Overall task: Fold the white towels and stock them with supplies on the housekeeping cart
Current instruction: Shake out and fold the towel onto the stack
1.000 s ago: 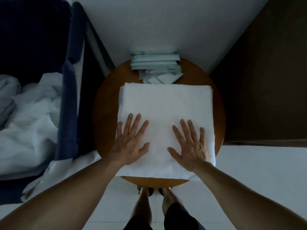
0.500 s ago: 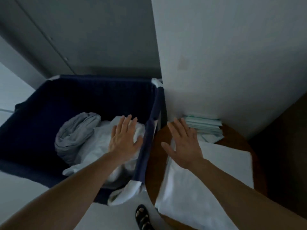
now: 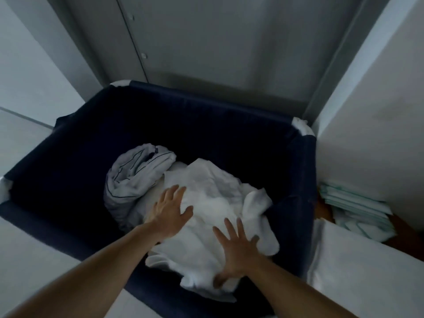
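Left hand [image 3: 171, 212] and right hand [image 3: 238, 251] on towels [image 3: 211, 200] in bin [image 3: 229, 125].
Both lie flat, fingers spread, gripping nothing; the white towels sit crumpled at the dark bin's right side.

Crumpled white towels [image 3: 213, 203] heaped in navy bin [image 3: 206, 115]; folded towel [image 3: 358, 260] at rt.

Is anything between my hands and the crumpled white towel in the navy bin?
Nothing visible. The left hand and right hand appear to lie on the crumpled white towel; the striped grey roll sits beside it, not over it.
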Available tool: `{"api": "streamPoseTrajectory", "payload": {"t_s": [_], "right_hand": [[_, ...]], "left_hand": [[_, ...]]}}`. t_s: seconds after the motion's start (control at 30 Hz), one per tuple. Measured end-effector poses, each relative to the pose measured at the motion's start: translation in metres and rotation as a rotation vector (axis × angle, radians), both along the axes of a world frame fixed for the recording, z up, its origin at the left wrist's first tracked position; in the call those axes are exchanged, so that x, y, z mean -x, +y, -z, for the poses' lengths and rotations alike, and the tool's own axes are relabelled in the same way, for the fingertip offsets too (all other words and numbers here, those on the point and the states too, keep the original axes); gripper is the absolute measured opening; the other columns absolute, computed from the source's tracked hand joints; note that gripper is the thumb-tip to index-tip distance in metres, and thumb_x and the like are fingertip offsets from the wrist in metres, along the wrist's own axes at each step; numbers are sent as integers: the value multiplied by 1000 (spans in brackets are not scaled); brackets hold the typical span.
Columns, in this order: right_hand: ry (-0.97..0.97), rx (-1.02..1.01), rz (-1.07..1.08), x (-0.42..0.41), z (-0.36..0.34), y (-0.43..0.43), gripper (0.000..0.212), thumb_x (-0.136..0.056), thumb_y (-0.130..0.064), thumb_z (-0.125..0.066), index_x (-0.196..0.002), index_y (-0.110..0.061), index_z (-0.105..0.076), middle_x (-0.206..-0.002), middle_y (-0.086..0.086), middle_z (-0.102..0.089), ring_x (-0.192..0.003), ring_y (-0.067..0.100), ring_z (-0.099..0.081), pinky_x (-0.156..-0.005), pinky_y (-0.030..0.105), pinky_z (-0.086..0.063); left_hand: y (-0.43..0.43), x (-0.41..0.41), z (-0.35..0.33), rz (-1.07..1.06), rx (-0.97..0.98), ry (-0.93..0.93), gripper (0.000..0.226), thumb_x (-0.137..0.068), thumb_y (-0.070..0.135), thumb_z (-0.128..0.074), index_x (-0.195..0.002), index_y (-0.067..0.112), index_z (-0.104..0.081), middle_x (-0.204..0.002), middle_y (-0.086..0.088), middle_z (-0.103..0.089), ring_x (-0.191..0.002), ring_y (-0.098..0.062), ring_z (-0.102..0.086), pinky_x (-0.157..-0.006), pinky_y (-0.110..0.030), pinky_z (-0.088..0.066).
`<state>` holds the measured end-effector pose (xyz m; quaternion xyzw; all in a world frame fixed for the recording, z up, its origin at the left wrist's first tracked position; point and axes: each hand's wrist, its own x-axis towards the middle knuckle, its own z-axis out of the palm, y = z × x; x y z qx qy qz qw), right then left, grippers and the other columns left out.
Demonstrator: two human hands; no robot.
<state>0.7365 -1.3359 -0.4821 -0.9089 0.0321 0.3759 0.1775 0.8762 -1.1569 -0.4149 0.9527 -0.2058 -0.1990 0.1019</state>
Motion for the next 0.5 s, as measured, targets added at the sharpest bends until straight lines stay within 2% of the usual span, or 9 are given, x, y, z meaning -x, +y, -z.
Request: {"api": "streamPoseTrajectory", "payload": {"t_s": [0.07,0.13,0.2,0.27,0.3,0.33,0.4,0.5], "right_hand": [[68,63,29,-1,20,16,132,-69,-65,-76,-151,-41,24,-151,-2,47,-140,37,40,-105,79,0],[68,107,116,2,35,24,101,-91,-49,-61,-153,-42,18,-156,1,41,-149,39,20,-111,71,-13],[2,160,224,7,41,24,82,-102,-36,-45,-156,-36,16,-165,12,17,-146,38,-16,-113,55,-30],[12,174,312,8,41,20,81,-103,-36,-44,-158,-22,13,-158,21,-22,-133,32,-41,-109,43,-40],[41,160,342,6,37,18,78,-102,-36,-46,-159,-17,4,-151,19,-35,-129,30,-47,-108,40,-41],[46,139,361,3,33,15,69,-100,-35,-47,-157,-15,-13,-145,15,-44,-126,28,-51,-106,37,-43],[-1,87,425,-7,15,9,46,-97,-37,-50,-138,-18,-44,-136,7,-56,-120,25,-57,-101,33,-45],[-112,8,656,-26,-31,-10,43,-95,-51,-46,-127,-23,-54,-130,3,-59,-116,24,-58,-98,34,-46]], "left_hand": [[10,-10,10,48,19,68,70,-100,51,-42,-157,22,-15,-165,-1,-10,-151,-22,-10,-119,-42,-22],[19,-19,21,88,17,123,70,-99,51,-44,-157,22,-17,-164,-1,-13,-150,-21,-13,-119,-42,-23],[23,-25,29,118,9,183,71,-98,52,-45,-157,22,-18,-163,-2,-15,-149,-23,-16,-119,-42,-25],[20,-31,33,143,6,229,72,-97,53,-47,-157,22,-18,-163,-2,-16,-148,-23,-19,-118,-43,-26],[16,-33,33,152,9,247,74,-97,53,-48,-157,23,-19,-162,-2,-17,-147,-24,-21,-117,-43,-27],[12,-36,31,161,16,263,75,-96,54,-49,-157,23,-19,-162,-1,-19,-147,-24,-22,-117,-42,-28],[4,-41,24,197,34,302,78,-93,57,-52,-156,24,-19,-161,1,-21,-145,-21,-25,-117,-40,-29],[-13,-48,0,278,49,365,90,-86,63,-60,-157,29,-16,-161,6,-17,-145,-17,-24,-116,-38,-29]]}}
